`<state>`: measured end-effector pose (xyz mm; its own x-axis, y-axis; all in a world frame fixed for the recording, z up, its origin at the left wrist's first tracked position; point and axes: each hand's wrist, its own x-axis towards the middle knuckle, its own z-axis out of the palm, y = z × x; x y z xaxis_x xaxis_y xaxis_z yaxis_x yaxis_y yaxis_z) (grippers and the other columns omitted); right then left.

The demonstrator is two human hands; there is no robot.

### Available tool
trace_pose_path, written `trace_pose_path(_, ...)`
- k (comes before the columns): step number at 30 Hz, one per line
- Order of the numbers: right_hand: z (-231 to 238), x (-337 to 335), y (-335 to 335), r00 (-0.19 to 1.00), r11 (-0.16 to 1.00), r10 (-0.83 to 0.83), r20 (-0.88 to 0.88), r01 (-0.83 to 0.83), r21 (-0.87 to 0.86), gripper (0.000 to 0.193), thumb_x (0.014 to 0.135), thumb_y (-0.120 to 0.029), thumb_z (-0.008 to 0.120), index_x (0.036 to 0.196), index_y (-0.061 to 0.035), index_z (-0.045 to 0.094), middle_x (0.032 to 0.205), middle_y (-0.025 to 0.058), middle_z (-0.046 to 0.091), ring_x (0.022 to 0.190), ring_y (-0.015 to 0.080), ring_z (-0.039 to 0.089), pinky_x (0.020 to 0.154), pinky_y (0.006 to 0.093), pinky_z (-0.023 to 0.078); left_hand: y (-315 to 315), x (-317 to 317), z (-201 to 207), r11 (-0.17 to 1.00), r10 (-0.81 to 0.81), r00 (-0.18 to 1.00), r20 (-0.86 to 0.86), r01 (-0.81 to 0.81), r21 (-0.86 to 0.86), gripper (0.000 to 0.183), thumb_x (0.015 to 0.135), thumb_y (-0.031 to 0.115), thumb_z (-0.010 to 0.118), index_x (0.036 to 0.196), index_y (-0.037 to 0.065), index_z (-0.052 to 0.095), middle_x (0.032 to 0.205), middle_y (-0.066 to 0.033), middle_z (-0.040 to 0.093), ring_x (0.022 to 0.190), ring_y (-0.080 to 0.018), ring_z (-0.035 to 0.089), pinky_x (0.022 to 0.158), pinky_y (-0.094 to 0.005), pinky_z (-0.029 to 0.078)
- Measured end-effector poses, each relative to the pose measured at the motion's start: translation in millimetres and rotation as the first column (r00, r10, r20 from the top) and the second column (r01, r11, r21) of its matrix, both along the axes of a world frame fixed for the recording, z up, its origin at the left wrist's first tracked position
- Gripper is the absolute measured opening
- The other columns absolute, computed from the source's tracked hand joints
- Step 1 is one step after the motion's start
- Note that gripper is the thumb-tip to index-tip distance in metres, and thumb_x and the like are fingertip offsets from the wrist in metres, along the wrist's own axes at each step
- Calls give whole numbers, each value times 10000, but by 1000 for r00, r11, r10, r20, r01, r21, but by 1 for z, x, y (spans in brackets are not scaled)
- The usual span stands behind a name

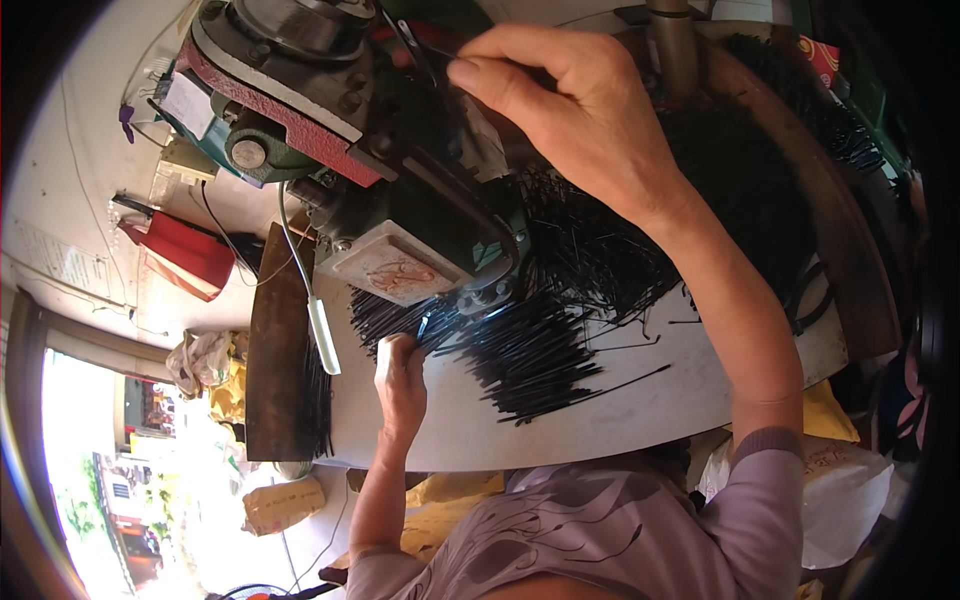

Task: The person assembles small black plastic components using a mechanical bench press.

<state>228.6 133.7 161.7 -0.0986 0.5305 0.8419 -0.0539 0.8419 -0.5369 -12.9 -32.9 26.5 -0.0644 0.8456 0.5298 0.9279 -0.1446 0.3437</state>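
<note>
Right hand [570, 110] pinches a thin black rod [415, 45] at the machine [400, 200]; left hand [400, 375] grips loose rods [530, 350].

The white work table [560, 430] carries a green machine [400, 200] and a dense spread of thin black metal rods [530, 350]. A dark wooden board [275, 360] adjoins its left edge.

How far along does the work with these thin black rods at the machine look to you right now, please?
Done: cannot be told; no finished batch stands apart. In hand: the right hand pinches one thin black rod at the green machine, while the left hand rests on the rod pile. Left: that large pile across the white tabletop.
</note>
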Motion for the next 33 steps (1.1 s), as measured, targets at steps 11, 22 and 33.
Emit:
trace_pose_path(11,-86,36,17,953,900,76,295,62,-432,193,764,-188,580,804,-9,642,656,-5,580,595,42,466,526,175,352,2,3,-4,970,182,962,201,-143,-196,86,777,13,510,858,-1,485,733,-117,498,621,-230,497,566,-302,412)
trace_pose_path(22,-141,-15,-9,940,379,315,-133,-253,-890,202,759,-179,574,784,17,615,582,-48,431,454,12,305,390,189,196,23,7,-28,998,-18,987,161,28,-59,104,711,10,546,809,-25,546,705,-182,507,657,-352,496,572,-377,404)
trace_pose_path(33,-163,-41,-21,879,243,129,-459,-477,-845,196,772,-183,610,818,7,607,654,-22,494,521,46,435,450,183,342,33,14,-37,986,111,937,331,-61,-157,153,733,52,557,876,3,577,741,-145,530,665,-316,530,593,-356,425)
